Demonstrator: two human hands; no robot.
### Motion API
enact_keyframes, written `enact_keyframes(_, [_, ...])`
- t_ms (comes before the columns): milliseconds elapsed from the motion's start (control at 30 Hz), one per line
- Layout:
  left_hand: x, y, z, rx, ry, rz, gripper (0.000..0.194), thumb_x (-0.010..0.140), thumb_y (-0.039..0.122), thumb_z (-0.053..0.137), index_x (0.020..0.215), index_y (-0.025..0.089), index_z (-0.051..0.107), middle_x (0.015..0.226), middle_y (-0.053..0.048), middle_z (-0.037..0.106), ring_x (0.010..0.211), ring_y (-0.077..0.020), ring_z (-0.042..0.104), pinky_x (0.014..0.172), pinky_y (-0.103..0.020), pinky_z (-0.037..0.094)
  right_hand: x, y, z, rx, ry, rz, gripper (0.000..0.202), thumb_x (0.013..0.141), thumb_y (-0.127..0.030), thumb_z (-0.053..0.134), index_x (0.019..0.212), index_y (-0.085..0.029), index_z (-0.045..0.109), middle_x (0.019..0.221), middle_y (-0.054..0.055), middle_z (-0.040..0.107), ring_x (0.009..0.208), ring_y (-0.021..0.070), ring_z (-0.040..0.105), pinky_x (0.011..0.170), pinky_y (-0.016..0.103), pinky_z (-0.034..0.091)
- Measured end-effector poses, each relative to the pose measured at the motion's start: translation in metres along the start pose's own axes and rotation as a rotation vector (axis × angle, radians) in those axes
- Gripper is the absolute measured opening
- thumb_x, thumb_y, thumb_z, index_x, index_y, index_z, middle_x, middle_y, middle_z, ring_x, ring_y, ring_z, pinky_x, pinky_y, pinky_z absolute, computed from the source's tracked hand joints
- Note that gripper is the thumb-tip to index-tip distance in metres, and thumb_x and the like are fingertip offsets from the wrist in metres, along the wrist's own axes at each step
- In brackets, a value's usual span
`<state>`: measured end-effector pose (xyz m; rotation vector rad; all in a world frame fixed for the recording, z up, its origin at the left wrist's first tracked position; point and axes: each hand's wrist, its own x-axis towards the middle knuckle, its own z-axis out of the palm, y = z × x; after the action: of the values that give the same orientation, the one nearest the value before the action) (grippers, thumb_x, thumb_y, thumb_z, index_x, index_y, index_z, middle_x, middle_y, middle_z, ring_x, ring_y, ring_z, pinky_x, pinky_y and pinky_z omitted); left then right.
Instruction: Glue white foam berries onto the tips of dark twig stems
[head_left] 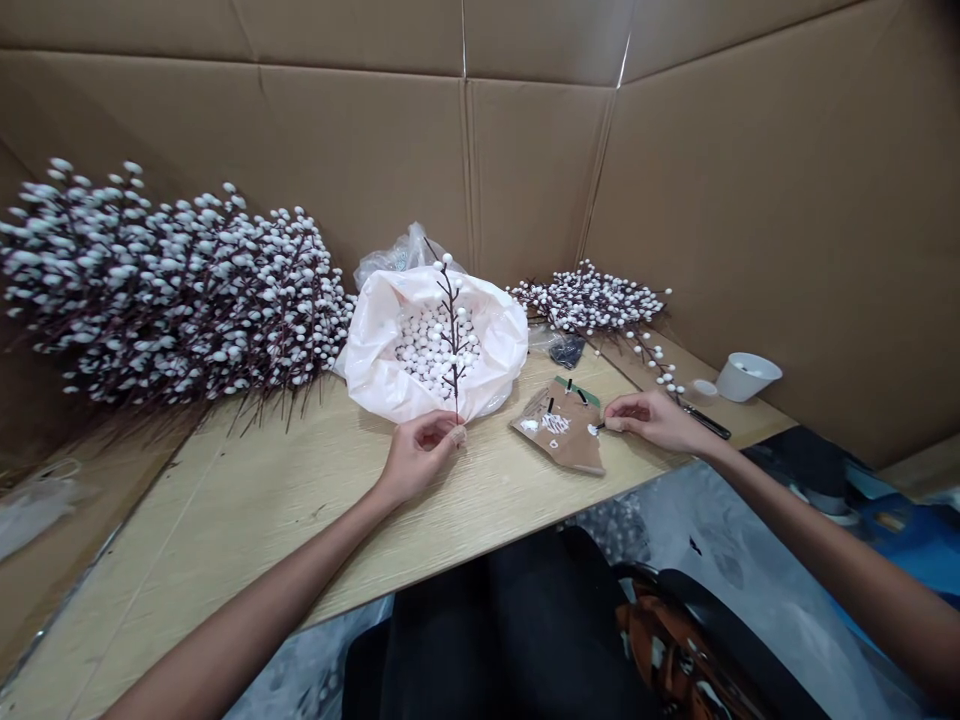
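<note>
My left hand point(424, 452) pinches the lower end of a brown artificial berry branch point(453, 335). The branch stands upright, with a few white berries near its top and sides. Behind it is a white plastic bag point(367, 370), rolled open around many loose white berries point(427, 345). At the right, my right hand point(651, 420) is closed in a pinch on a small dark stick point(601, 427). That stick's tip meets a white paste dab on the edge of a cardboard piece point(574, 450). More white smears and several short black bits lie on the cardboard.
A large heap of white-berry branches point(187, 290) fills the table's left. A smaller pile point(592, 300) lies at the back right. Near the right edge are a white cup point(748, 377) and a dark-handled tool point(706, 420). Cardboard walls point(360, 150) enclose the table point(360, 540).
</note>
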<state>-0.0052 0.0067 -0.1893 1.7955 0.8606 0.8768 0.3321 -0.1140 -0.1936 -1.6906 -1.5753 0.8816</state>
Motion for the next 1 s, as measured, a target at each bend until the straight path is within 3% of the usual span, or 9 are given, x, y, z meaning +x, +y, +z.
enact_keyframes(600, [-0.0006,-0.0003,0.0001,0.025,0.009,0.008,0.028,0.073,0.034,0.068,0.088,0.011,0.068,0.073,-0.006,0.068,0.067,-0.0164,0.062,0.063,-0.026,0.048,0.0017,-0.0085,0.0015,0.091,-0.071,0.071,0.046,0.064,-0.058,0.071,0.078,-0.014,0.07,0.083,0.007,0.067,0.073,0.0168,0.055,0.068,0.028,0.04])
enact_keyframes(1000, [-0.0033,0.0081,0.0005,0.077,0.022,0.054,0.026,0.073,0.034,0.068,0.087,0.012,0.069,0.076,-0.007,0.07,0.07,-0.0176,0.065,0.067,-0.027,0.051,-0.006,-0.0002,-0.0003,0.12,0.07,0.083,0.046,0.065,-0.058,0.069,0.081,-0.015,0.068,0.085,0.007,0.068,0.077,0.0193,0.058,0.071,0.03,0.043])
